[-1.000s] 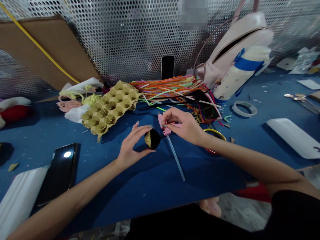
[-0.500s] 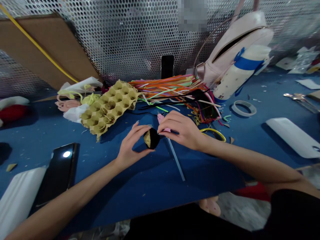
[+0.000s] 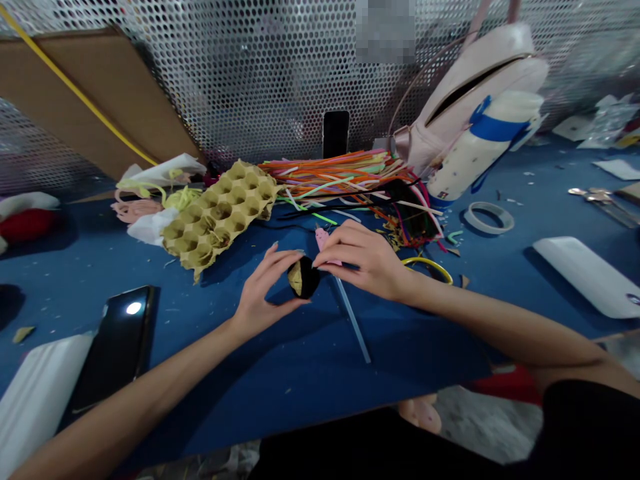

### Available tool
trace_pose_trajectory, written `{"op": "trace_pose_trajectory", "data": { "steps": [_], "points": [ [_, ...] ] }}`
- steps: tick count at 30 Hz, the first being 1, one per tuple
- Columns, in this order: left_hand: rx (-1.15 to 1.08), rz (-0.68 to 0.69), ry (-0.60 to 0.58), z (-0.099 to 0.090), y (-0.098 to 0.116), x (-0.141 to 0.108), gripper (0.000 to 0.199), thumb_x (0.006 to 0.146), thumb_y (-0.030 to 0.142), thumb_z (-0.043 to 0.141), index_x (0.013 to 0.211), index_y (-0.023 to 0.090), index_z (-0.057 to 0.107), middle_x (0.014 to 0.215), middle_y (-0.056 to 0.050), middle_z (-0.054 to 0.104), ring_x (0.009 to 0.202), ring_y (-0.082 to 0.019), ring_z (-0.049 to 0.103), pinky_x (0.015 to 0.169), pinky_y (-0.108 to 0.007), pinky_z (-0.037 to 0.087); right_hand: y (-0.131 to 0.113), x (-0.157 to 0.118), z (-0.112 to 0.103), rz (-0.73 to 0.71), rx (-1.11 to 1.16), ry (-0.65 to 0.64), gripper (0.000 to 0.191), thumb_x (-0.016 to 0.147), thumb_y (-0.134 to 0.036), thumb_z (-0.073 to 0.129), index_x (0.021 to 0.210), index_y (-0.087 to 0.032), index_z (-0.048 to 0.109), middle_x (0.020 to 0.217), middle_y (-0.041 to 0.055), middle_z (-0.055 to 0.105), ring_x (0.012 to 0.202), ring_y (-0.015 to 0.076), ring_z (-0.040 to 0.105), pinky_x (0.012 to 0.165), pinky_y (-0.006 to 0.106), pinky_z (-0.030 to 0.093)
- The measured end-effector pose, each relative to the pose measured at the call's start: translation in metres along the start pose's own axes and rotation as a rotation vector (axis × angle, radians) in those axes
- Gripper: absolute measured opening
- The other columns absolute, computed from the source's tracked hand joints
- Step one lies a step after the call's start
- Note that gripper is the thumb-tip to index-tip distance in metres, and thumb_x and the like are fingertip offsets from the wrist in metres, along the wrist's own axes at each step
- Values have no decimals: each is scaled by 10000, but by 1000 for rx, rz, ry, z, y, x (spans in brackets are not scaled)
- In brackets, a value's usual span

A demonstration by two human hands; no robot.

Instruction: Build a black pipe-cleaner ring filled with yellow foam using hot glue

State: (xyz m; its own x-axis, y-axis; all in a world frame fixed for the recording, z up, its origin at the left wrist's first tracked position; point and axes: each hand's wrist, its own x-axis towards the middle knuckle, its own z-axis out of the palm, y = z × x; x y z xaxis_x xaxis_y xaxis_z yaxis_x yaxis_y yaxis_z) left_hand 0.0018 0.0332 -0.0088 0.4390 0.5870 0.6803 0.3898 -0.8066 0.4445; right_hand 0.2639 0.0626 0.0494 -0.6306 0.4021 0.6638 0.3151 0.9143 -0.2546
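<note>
The left hand point(image 3: 265, 288) grips a black ball point(image 3: 303, 277) with a gold patch in its fingertips, above the blue bench point(image 3: 280, 393). The right hand point(image 3: 365, 257) closes on a pink piece point(image 3: 323, 240) topping a clear rod point(image 3: 353, 320), just right of the ball, with a cardboard egg tray point(image 3: 215, 213) to the far left.

The single camera sits on the person's head and looks forward and down across a blue surface point(image 3: 280, 393), from just above its near edge. The forearms point(image 3: 150, 380) enter from the bottom corners, which puts the left hand point(image 3: 265, 287) and right hand point(image 3: 363, 257) close to the lens near the middle of the frame. The wide, bowed view reaches up to a perforated metal screen point(image 3: 250, 80) beyond the surface.
</note>
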Motion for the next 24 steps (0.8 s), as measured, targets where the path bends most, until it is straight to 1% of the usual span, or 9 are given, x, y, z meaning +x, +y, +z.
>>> {"op": "trace_pose_trajectory", "data": {
  "steps": [6,12,16,19,24],
  "points": [
    [3,4,-4,0,0,0,793,811,341,888,1512,239,531,1357,-138,705,1270,-291,686,1251,-654,414,2,-1,0,23,-21,-3,78,1027,-268,661,1048,-234,728,998,55,715,932,212,605,848,368,505],
    [-2,10,9,0,0,0,786,814,340,886,1510,238,535,1352,-136,709,1261,-290,690,1254,-648,410,0,1,-1,38,-14,1,52,1016,-240,661,1011,-206,701,991,62,692,936,213,605,853,367,499],
    [-4,3,0,0,0,0,790,814,342,886,1513,228,536,1361,-138,704,1269,-294,687,1266,-636,400,-1,3,0,70,82,3,9,1002,-201,665,994,-206,667,999,55,691,958,211,617,890,375,496],
    [-6,-5,-4,0,0,0,791,818,343,883,1518,238,530,1372,-137,700,1278,-295,683,1266,-640,398,-1,3,0,120,174,-1,25,1006,-202,670,996,-213,650,993,45,695,975,210,616,910,378,497],
    [-12,0,0,0,-1,-1,797,812,336,889,1518,240,531,1374,-138,698,1281,-288,681,1266,-645,394,-2,4,-1,185,254,-32,51,1003,-170,661,981,-212,643,955,36,676,951,204,601,882,364,495]
  ]
}}
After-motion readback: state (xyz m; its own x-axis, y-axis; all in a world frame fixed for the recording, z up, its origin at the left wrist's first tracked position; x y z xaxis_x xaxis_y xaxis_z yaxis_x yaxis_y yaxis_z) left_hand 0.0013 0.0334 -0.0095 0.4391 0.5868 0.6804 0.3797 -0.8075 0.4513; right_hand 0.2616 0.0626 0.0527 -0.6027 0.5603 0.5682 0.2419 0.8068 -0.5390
